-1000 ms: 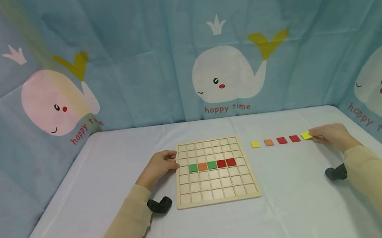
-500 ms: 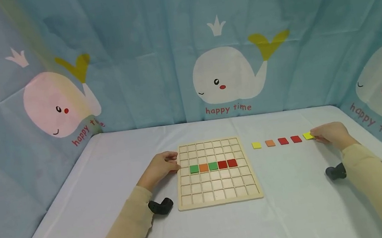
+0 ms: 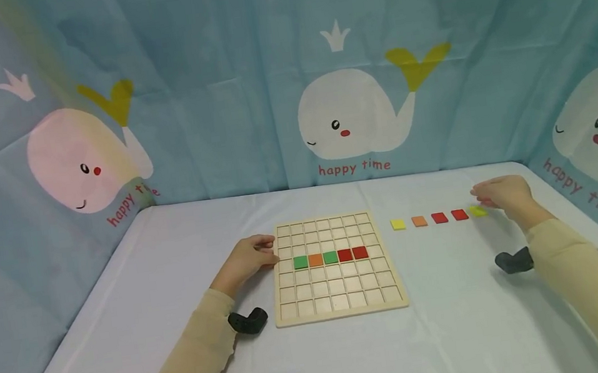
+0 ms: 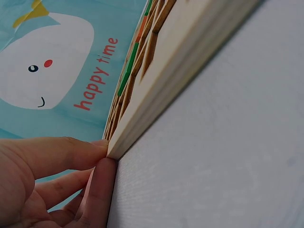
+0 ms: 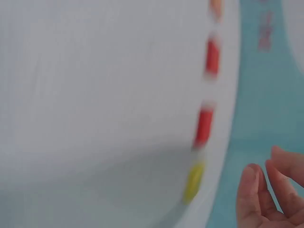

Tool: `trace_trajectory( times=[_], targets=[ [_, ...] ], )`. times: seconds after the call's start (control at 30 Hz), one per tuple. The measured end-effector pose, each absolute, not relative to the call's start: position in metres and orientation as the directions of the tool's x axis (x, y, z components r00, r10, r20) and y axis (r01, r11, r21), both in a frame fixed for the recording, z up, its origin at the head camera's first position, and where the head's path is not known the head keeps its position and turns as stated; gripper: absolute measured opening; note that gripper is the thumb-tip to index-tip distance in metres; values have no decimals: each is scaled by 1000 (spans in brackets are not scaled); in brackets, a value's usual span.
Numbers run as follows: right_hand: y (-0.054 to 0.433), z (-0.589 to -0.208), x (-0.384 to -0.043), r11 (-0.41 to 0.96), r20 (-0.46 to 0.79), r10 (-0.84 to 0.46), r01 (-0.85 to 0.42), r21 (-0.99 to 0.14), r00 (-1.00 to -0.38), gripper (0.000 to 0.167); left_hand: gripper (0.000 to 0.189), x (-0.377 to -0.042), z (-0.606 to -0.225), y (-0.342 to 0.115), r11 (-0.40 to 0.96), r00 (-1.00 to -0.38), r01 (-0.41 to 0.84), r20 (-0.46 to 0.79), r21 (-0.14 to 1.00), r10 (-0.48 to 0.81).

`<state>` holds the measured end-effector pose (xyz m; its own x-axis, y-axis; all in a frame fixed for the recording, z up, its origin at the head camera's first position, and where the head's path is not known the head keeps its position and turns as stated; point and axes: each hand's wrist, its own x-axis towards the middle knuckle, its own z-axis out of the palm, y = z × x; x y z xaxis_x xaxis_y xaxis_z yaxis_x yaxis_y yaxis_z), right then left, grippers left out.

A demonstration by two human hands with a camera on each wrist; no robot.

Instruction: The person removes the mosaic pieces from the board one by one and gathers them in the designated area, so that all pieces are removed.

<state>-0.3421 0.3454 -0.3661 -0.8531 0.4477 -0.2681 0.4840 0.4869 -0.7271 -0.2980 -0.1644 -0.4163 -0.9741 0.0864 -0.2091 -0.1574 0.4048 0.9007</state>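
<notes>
A wooden grid board (image 3: 344,315) lies flat on the table, with a row of green, orange and red square tiles (image 3: 330,258) across it. My left hand (image 3: 245,261) rests beside it, its fingertips touching the left edge. Close up, in the left wrist view, the thumb and forefinger (image 4: 71,154) meet the board's rim (image 4: 156,90). Over the right end of a line of loose tiles hovers my right hand (image 3: 506,196). A yellow tile (image 3: 477,211) lies below its fingertips. Nothing shows between these fingers (image 5: 248,187) in the right wrist view.
Left of the yellow tile lie two red tiles (image 3: 439,218), an orange tile (image 3: 419,221) and another yellow tile (image 3: 398,224). A white cloth covers the table (image 3: 465,328). Behind hangs a blue curtain (image 3: 247,136) with whale prints. Black devices (image 3: 248,322) sit at both wrists.
My right hand has let go of the right-hand yellow tile and lifted up from it, slightly to the left. The tile stays at the row's end. My left hand holds its place.
</notes>
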Motion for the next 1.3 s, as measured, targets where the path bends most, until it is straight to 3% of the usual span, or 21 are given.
trace_trajectory(
  times=[0.2,0.47,0.83,1.3],
  targets=[
    [290,-349,-327,495,-230,275,343,-798,-933,56,57,-297,-413,-163,411,-975,-160,-209,897,77],
    [239,-355,-317,544,-222,78,228,-807,-972,47,57,-294,-411,-163,423,-976,-165,-209,891,61],
    [204,-367,-304,489,-269,-96,190,-851,-958,39,57,-295,-413,-163,419,-974,-157,-209,894,83],
    [177,-379,-302,494,-347,-118,248,-833,-930,35,57,-296,-413,-162,414,-974,-160,-211,896,82]
  ],
)
